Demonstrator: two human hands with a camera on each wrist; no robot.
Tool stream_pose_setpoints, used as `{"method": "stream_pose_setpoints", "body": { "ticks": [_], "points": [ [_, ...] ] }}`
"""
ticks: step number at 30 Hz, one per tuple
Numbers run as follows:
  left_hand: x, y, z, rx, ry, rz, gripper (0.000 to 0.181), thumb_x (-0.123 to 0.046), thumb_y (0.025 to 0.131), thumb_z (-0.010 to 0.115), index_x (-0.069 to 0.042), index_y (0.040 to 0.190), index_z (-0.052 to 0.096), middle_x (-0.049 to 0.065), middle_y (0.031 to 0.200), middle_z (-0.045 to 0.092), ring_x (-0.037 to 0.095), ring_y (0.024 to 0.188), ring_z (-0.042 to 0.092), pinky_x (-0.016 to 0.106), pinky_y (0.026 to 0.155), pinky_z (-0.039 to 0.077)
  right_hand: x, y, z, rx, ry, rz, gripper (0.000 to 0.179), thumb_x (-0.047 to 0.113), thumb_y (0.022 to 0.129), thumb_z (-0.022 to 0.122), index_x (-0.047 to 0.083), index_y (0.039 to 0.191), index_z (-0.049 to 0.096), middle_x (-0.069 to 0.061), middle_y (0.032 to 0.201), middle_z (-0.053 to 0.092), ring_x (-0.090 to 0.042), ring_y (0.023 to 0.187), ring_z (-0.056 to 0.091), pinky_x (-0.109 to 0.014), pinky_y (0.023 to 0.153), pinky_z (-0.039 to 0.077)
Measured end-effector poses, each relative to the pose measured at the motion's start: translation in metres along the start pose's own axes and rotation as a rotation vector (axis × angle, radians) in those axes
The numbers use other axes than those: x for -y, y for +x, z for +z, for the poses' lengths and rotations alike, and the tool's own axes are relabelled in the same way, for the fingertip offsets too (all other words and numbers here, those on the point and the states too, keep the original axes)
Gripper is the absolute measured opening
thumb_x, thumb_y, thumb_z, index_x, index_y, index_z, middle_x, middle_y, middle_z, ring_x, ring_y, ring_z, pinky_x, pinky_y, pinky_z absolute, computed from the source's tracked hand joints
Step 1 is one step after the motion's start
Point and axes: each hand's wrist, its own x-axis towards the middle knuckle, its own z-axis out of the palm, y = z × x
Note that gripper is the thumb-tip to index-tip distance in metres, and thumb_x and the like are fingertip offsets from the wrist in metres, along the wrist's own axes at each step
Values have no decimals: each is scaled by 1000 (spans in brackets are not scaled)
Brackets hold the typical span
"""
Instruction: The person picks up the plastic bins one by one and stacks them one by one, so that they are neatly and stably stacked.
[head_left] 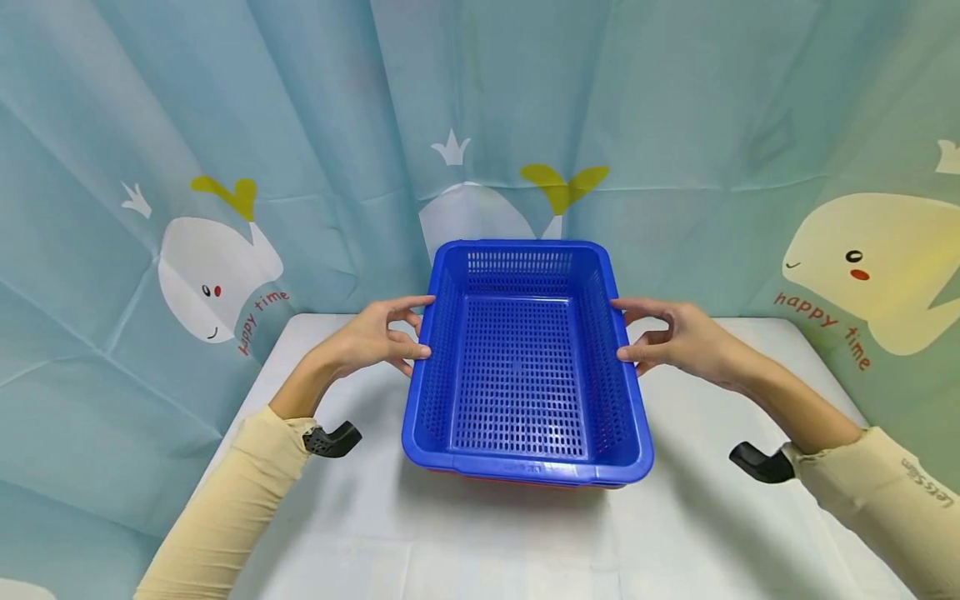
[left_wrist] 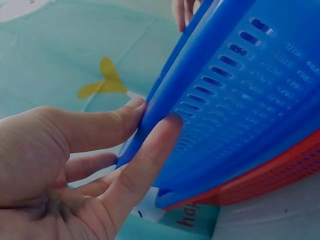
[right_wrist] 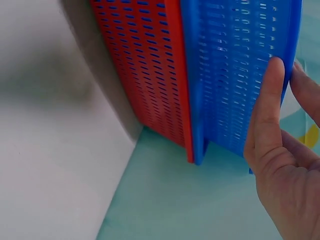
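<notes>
A rectangular blue plastic basket (head_left: 517,375) with slotted walls and floor occupies the middle of the head view, with nothing inside it. My left hand (head_left: 382,333) pinches its left rim between thumb and fingers; the left wrist view shows the thumb on top and a fingertip on the outer wall. On the opposite side my right hand (head_left: 675,342) pinches the right rim in the same way. Below, the wrist views show a second blue rim (right_wrist: 195,100) lying against the rim of a red slotted basket (right_wrist: 150,65). The head view hides most of these lower baskets.
The baskets are over a white table (head_left: 517,550). Behind and beside it hangs a pale blue curtain (head_left: 675,100) printed with whales. A black curved piece sticks out from each sleeve near the wrist.
</notes>
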Motion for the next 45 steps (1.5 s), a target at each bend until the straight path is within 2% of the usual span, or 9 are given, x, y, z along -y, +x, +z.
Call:
{"method": "stream_pose_setpoints", "body": {
  "ticks": [6, 11, 17, 22, 35, 45],
  "points": [
    [8, 4, 1, -1, 22, -7, 84, 1, 89, 78, -12, 160, 35, 16, 115, 45, 25, 81, 71, 49, 75, 63, -11, 4, 2, 11, 29, 3, 79, 7, 90, 79, -3, 155, 36, -29, 132, 51, -29, 85, 75, -43, 78, 63],
    [14, 7, 1, 0, 27, -19, 84, 1, 89, 78, -12, 160, 35, 15, 114, 45, 25, 79, 70, 49, 75, 63, -18, 7, 4, 15, 27, 20, 79, 8, 90, 79, -3, 155, 37, -29, 133, 50, -30, 87, 75, -43, 78, 63],
    [20, 11, 2, -2, 33, -39, 83, 2, 89, 77, -11, 160, 35, 17, 114, 47, 26, 78, 72, 55, 78, 62, -23, 11, 5, 22, 13, 43, 80, 10, 91, 80, -2, 156, 36, -29, 134, 49, -32, 86, 75, -43, 79, 63],
    [25, 14, 3, 4, 27, -49, 84, 4, 89, 76, -10, 160, 34, 17, 115, 47, 25, 77, 71, 52, 76, 63, -27, 12, 6, 24, 2, 51, 81, 11, 91, 80, -3, 156, 35, -30, 134, 48, -33, 85, 75, -43, 80, 63],
    [32, 18, 4, 24, 24, -53, 84, 5, 90, 76, -7, 160, 32, 16, 113, 46, 24, 75, 68, 47, 73, 63, -31, 12, 7, 35, 10, 68, 81, 11, 92, 78, -4, 157, 33, -30, 135, 47, -32, 84, 75, -41, 80, 63],
    [37, 23, 4, 24, 26, -64, 83, 5, 90, 76, -9, 160, 34, 16, 113, 45, 25, 74, 68, 48, 73, 63, -32, 13, 7, 29, 8, 89, 80, 11, 92, 79, -2, 157, 34, -29, 135, 47, -34, 86, 75, -41, 81, 63]
  ]
}}
